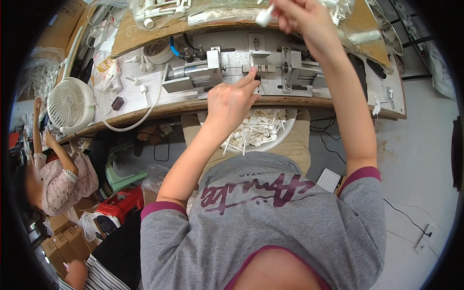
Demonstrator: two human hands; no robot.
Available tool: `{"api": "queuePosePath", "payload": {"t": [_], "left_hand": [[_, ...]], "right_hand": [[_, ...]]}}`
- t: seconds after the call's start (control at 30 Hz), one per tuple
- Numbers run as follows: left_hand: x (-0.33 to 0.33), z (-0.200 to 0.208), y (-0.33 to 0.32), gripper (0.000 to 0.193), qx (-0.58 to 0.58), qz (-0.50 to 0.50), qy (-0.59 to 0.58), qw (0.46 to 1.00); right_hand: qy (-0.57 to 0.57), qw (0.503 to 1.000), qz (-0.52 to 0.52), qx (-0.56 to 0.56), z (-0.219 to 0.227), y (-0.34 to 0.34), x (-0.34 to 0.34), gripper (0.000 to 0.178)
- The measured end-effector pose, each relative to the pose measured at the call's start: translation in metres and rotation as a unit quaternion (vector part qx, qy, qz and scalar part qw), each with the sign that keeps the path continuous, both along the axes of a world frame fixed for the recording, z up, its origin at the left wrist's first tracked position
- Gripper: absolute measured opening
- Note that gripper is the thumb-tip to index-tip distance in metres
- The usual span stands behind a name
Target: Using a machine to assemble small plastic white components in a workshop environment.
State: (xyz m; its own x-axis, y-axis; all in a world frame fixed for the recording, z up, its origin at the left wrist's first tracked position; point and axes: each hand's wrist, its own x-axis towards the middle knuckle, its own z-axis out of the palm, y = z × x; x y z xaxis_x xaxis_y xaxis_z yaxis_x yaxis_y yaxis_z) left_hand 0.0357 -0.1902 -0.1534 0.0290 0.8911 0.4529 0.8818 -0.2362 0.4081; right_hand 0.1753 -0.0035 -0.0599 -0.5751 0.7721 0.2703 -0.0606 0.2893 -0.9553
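Note:
My left hand [232, 102] reaches to the middle of a metal clamping jig [258, 68] on the bench. Its index finger is stretched out, with the tip at the jig's central block, beside a small white part standing there. The other fingers are partly bent; I see nothing gripped in them. Raised over the back of the bench, my right hand [302, 19] pinches a white plastic piece [264, 17] with a thick head. A white tub [293, 126] filled with similar white stemmed pieces rests at my lap, just below the bench edge.
Cardboard with bagged white pieces [159, 12] covers the raised back shelf. A pneumatic cylinder [186, 71] flanks the jig on the left. A white fan [71, 105] stands at the bench's left end, near a looping hose [128, 129]. Other people [60, 179] sit at left.

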Motion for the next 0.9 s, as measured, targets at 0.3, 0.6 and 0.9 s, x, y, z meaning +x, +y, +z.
{"api": "queuePosePath", "payload": {"t": [0.3, 0.6, 0.9], "left_hand": [[0.0, 0.047, -0.004, 0.037, 0.125, -0.031, -0.216, 0.968], [0.007, -0.005, -0.013, 0.025, 0.052, -0.008, -0.011, 0.999], [0.001, -0.006, 0.003, 0.03, 0.039, 0.012, 0.067, 0.997]], "right_hand": [[-0.11, 0.991, 0.021, -0.069, -0.002, -0.057, 0.005, 0.029], [-0.4, 0.781, -0.308, 0.367, 0.011, 0.048, -0.024, 0.038], [-0.244, 0.923, -0.155, 0.255, 0.029, -0.013, -0.01, 0.023]]}}
